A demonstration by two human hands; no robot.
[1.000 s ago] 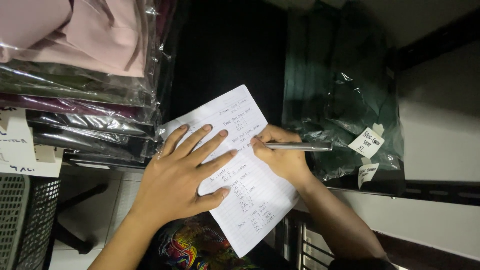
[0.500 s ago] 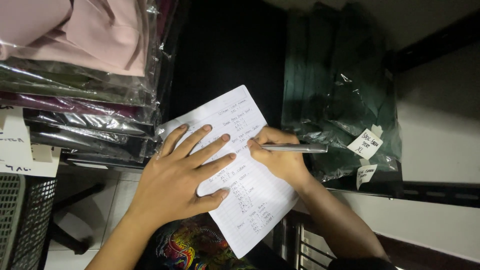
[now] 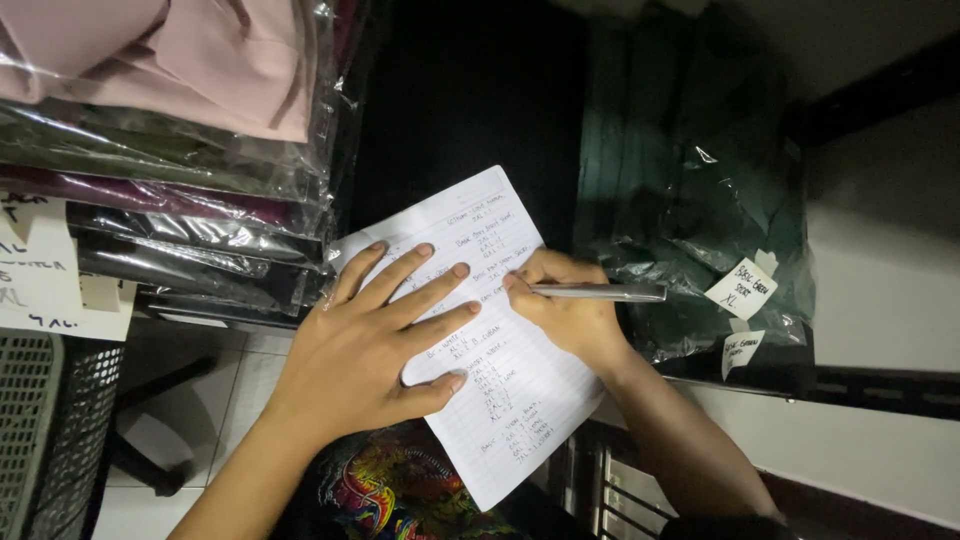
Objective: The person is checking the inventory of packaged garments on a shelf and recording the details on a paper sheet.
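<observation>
Pressing flat on the paper (image 3: 480, 340), the left hand (image 3: 375, 345) has its fingers spread and open across the sheet's left half, holding nothing. Just to its right, the right hand (image 3: 565, 310) is closed around a silver pen (image 3: 600, 292), tip touching the sheet near its middle. The sheet lies tilted on a dark surface, handwritten lines running from its far corner to its near one, so the list looks filled in; whether the pen is adding or marking cannot be told. Nearer, a colourful printed cloth (image 3: 400, 490) shows below the sheet. Farther left, bagged garments (image 3: 160, 130) are stacked, pink on top; farther right, dark green bagged garments (image 3: 690, 190) carry white tags (image 3: 742, 288).
</observation>
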